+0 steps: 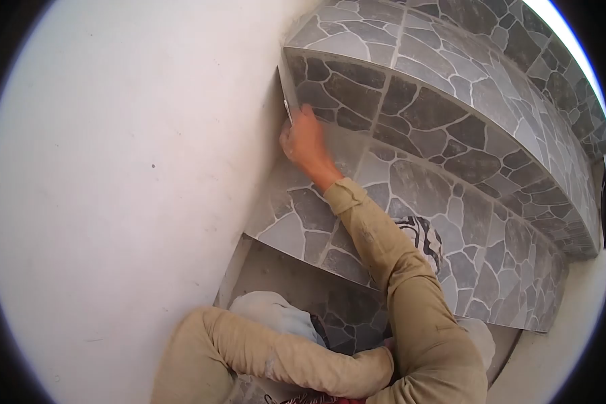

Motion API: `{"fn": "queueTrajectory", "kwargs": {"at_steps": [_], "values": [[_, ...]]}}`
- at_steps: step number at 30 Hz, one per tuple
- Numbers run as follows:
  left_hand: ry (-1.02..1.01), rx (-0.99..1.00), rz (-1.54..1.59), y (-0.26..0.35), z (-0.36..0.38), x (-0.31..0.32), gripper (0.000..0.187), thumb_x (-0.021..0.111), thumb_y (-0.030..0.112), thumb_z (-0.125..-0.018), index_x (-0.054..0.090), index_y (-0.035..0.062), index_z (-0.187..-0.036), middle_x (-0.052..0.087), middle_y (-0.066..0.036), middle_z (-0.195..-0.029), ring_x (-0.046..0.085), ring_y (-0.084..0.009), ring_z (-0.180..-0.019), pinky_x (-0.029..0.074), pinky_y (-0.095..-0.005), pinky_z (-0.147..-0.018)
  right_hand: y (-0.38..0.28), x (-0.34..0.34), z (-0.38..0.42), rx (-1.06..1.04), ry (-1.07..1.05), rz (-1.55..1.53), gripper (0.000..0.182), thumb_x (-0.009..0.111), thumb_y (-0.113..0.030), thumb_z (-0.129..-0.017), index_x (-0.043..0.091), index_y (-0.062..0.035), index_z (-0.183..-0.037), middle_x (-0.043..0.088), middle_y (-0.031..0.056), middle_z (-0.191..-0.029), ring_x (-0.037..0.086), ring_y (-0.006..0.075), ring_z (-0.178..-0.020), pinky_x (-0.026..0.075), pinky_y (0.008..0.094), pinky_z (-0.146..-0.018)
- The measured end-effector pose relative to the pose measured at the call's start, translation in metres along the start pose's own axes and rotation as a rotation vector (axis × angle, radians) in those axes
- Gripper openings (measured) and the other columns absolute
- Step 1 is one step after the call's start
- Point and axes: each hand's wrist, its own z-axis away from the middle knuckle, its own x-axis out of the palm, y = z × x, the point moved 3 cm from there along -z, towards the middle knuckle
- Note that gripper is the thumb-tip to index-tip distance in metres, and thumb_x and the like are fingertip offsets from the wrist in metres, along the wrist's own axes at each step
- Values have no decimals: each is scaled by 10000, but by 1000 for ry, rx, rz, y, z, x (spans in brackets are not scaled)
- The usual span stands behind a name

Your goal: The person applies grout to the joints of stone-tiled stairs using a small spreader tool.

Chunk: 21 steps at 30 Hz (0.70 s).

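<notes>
My right hand (304, 140) reaches into the corner where the white wall (148, 168) meets a stair riser (353, 91) with a grey stone pattern. Its fingers are closed around a thin, shiny, narrow tool (288, 111), whose tip is close to the joint. The tool's exact kind is too small to make out. My left forearm (296, 357) is folded across my body. The left hand (388, 344) is almost wholly hidden beside my right sleeve, so its fingers do not show.
Below the riser runs a stone-patterned tread (316, 212) with pale grout lines and a sharp front edge. A black-and-white patterned object (424, 239) sits on it, partly behind my right arm. Higher steps (444, 50) curve away to the right. My knee (269, 310) is near the wall.
</notes>
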Motion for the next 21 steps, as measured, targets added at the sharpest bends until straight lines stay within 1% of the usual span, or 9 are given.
{"fn": "queueTrajectory", "kwargs": {"at_steps": [2,4,7,8,10,12,17,19,21], "values": [[24,-19,-20,-19,5,-4,288,585,276,-919,705,124,-1132,654,-84,-1210,594,-252,-1131,434,-434,-1013,0,2,3,-22,-14,9,239,612,-2,-749,591,57,-980,517,289,-1030,552,489,-908,478,501,-809],[45,-39,-44,4,5,-29,284,584,270,-922,708,120,-1129,654,-85,-1210,595,-252,-1133,435,-432,-1014,19,8,-10,-2,-24,29,329,661,-36,-745,574,38,-1053,505,255,-1110,586,467,-933,501,491,-831],[67,-92,-71,120,7,-100,279,583,261,-925,711,115,-1125,655,-87,-1209,596,-251,-1135,437,-429,-1015,-6,5,13,-75,36,55,348,650,-32,-755,579,46,-1087,514,266,-1120,577,469,-960,494,486,-848],[137,-444,43,153,8,-116,274,606,253,-910,712,120,-1125,657,-82,-1209,598,-249,-1131,437,-427,-1015,-15,4,22,-87,37,51,348,650,-32,-755,579,46,-1087,514,266,-1120,577,469,-960,494,486,-848],[286,-1129,278,234,19,-142,273,653,236,-881,715,129,-1124,659,-71,-1210,602,-244,-1124,436,-424,-1014,-23,4,39,-34,7,-18,356,589,-6,-762,582,72,-1109,548,284,-990,557,471,-941,466,509,-825],[433,-1787,543,327,38,-174,285,701,219,-851,717,138,-1124,661,-61,-1211,606,-239,-1117,435,-421,-1013,0,10,22,-36,18,15,334,585,-18,-773,581,73,-1094,559,287,-979,557,473,-943,464,508,-825],[227,-1688,327,320,45,-182,327,716,312,-818,729,166,-1110,660,-58,-1216,598,-264,-1128,426,-471,-1006,27,22,13,-91,-35,75,317,612,-21,-775,578,83,-1072,567,311,-1028,571,479,-952,474,510,-856],[166,-1643,206,315,44,-180,351,724,358,-802,734,180,-1104,660,-57,-1219,594,-276,-1134,422,-496,-1002,25,25,28,-139,-12,93,261,596,-53,-796,600,85,-1018,573,332,-1032,567,492,-978,466,512,-853],[132,-1590,94,308,42,-178,376,732,404,-786,740,193,-1097,660,-55,-1221,589,-288,-1140,417,-521,-999,31,16,15,-113,-132,226,237,594,-100,-798,612,93,-934,600,346,-978,585,503,-960,471,514,-831]]}}
